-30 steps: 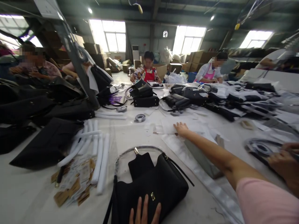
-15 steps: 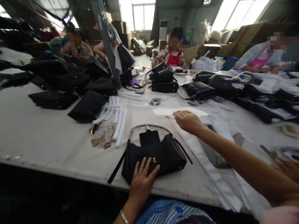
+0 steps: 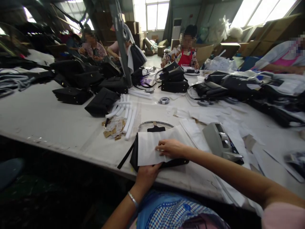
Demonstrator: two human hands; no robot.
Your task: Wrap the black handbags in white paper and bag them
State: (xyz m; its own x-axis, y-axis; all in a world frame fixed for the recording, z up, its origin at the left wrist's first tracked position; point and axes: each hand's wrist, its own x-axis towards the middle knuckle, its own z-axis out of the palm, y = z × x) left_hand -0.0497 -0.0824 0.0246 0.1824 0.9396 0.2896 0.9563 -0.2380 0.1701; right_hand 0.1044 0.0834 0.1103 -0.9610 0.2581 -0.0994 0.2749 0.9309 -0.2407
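A black handbag (image 3: 135,152) lies near the table's front edge, and its wrapped round handle (image 3: 153,123) arcs behind it. A white paper sheet (image 3: 147,146) covers most of the bag. My right hand (image 3: 170,148) rests on the sheet with bent fingers that grip it. At the bag's near edge is my left hand (image 3: 147,175), a bracelet on its wrist. Its fingers run under the sheet and are hidden.
A grey tape dispenser (image 3: 219,140) stands right of the bag among loose paper sheets (image 3: 202,116). White foam tubes (image 3: 127,113) and brown tags (image 3: 113,129) lie to the left. Black bags (image 3: 102,101) are piled further back. Several co-workers sit at the far side.
My right hand has pulled a white sheet from the middle of the table back onto the handbag. My left hand slid to the bag's near edge and now lies under the sheet.
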